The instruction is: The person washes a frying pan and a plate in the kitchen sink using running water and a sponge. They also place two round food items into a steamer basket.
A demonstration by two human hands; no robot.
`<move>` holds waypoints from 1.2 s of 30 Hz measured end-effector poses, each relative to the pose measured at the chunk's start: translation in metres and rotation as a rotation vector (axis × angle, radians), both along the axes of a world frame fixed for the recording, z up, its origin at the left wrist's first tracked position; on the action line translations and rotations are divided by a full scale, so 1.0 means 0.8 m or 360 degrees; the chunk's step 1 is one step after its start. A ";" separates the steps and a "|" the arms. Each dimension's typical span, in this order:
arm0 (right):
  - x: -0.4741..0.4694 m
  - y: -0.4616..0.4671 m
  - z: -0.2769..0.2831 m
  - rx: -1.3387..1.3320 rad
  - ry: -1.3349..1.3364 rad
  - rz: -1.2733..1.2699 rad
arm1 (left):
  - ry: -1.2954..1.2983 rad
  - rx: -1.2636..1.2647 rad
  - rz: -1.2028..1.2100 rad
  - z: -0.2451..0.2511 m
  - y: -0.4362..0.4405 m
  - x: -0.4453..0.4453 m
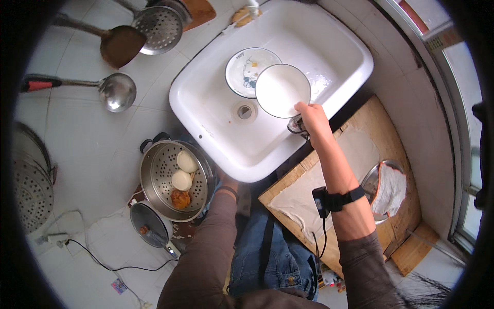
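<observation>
My right hand grips the rim of a white enamel bowl, thumb over its edge, above the sink. Part of the bowl overlaps a patterned plate with a dark rim, which lies in the white sink. A drain hole shows below the plate. My left hand is by the sink's near edge, beside a steel steamer pot; its fingers are mostly hidden. Inside the pot are two pale buns and an orange-brown piece of food.
Right of the sink, a wooden board bears a pale cloth and a metal bowl partly covered by a cloth. A lidded electric pot stands near the steamer. A ladle, spatula and skimmer hang at upper left.
</observation>
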State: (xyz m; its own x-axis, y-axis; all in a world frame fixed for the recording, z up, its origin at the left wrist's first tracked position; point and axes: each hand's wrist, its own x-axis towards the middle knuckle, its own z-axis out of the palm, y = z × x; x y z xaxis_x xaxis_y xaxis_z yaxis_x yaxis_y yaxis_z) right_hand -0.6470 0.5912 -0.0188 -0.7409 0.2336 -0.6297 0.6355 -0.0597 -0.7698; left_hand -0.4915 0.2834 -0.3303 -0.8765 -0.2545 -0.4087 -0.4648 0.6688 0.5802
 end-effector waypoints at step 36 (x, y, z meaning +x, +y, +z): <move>-0.003 0.002 -0.008 -0.0152 -0.0111 -0.0153 | 0.0410 0.2282 0.1037 -0.086 -0.018 -0.011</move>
